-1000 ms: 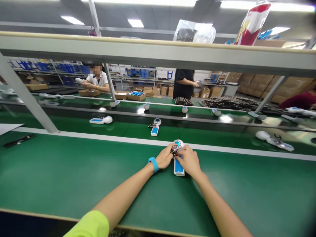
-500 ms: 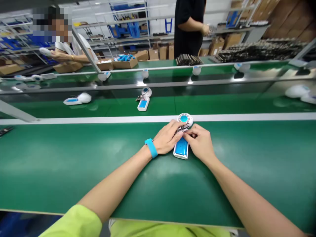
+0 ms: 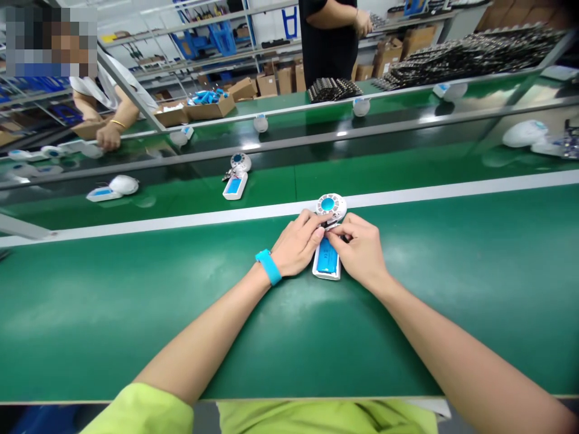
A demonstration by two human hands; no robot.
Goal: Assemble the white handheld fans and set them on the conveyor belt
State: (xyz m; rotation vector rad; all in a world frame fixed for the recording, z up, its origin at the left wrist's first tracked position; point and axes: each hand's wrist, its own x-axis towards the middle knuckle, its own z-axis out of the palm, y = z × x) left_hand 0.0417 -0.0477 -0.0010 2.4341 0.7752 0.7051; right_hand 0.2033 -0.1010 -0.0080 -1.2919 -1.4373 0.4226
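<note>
A white device (image 3: 332, 207) with a round head and a blue battery pack (image 3: 327, 256) in its open body lies on the green table (image 3: 280, 337). My left hand (image 3: 301, 242), a blue band at its wrist, holds the device from the left, with fingertips on the part between head and body. From the right, my right hand (image 3: 359, 247) pinches at the same joint, just above the blue pack. What sits between its fingertips is too small to make out.
Beyond the white rail (image 3: 199, 216), similar devices (image 3: 235, 185) lie on the green conveyor (image 3: 280, 181). Farther back are cardboard boxes (image 3: 212, 108), stacked dark parts (image 3: 335, 89) and two people. A metal post (image 3: 131, 90) slants at the left.
The view has tilted and shifted. Both my hands stay at the joint of the device. The person at the far left has lowered their hands to the line and no longer holds up a white part.
</note>
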